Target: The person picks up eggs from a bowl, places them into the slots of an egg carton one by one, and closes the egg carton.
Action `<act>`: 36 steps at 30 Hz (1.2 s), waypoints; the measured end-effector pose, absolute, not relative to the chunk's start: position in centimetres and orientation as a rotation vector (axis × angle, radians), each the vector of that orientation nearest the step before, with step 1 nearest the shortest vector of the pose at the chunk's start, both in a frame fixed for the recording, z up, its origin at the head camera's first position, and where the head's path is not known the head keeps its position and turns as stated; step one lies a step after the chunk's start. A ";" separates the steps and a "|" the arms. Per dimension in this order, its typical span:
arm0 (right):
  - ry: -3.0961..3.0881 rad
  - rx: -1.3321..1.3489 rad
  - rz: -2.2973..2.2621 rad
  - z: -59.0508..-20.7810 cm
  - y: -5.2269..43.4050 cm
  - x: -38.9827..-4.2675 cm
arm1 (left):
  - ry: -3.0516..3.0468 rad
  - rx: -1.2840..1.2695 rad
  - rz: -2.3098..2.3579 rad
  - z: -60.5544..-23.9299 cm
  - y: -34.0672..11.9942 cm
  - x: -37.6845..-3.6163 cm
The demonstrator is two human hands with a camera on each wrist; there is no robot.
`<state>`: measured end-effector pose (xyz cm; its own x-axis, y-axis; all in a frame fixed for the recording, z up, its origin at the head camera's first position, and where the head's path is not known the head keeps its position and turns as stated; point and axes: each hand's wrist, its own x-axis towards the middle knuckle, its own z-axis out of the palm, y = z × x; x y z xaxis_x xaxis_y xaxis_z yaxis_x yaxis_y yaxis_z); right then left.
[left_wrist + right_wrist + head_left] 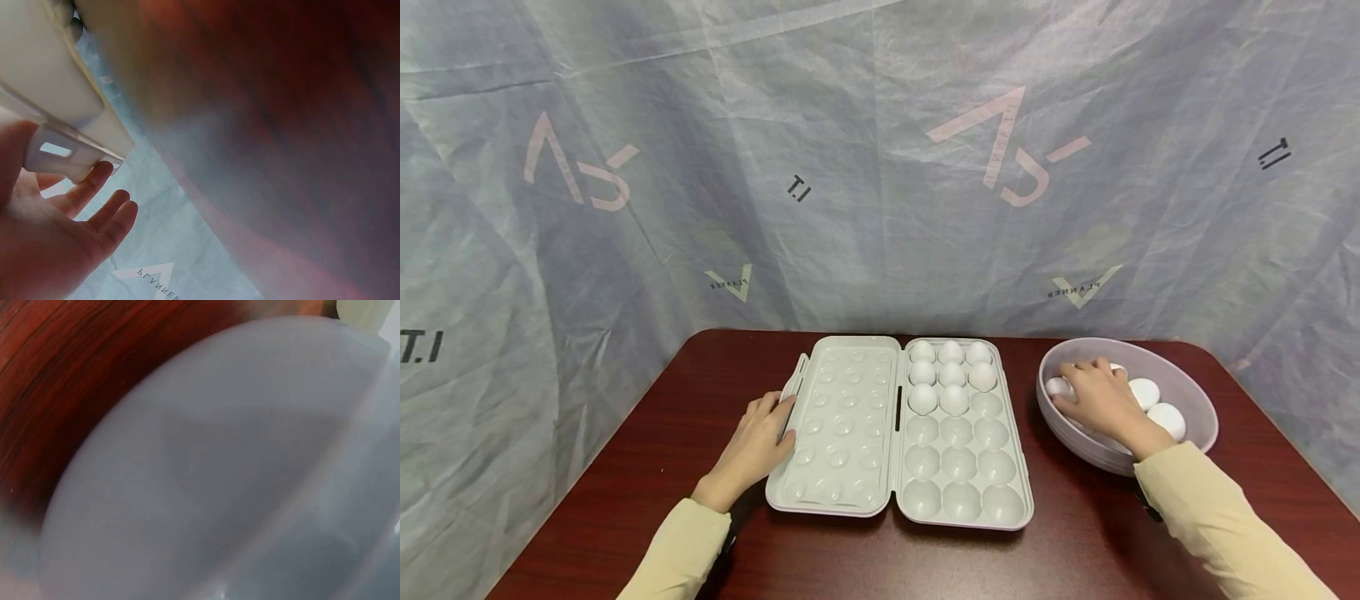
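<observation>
A white egg box (891, 500) lies unfolded on the table. Eggs (951, 375) fill the two far rows of its right half, and two more sit in the third row. My left hand (756, 446) is at the left edge of the lid (842, 429); its loosely extended fingers touch the slotted latch flap (72, 150). Inside the lilac bowl (1198, 408), my right hand (1101, 400) reaches down among loose eggs (1167, 421). One egg (1058, 388) shows by its thumb and index finger; whether it is gripped, I cannot tell. The right wrist view has mostly the bowl's outer wall (206, 444).
The dark red wooden table (625, 467) carries the box at its middle and the bowl at its right. A printed grey sheet (880, 167) hangs behind the table and along its sides. The near rows of the box have bare cups (958, 462).
</observation>
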<state>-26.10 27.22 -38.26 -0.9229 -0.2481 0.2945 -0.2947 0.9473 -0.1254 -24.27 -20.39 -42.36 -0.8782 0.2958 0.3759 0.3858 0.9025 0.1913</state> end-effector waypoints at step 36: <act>-2.542 0.578 0.473 -35.9 23.3 -26.4 | -2.750 -0.495 -0.384 -42.3 -20.4 -24.3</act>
<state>-26.40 23.28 -35.91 -0.7918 -0.3091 0.5268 -0.4779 0.8507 -0.2190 -24.34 -20.41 -42.28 -0.8890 0.2903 0.3541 0.3762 0.9039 0.2034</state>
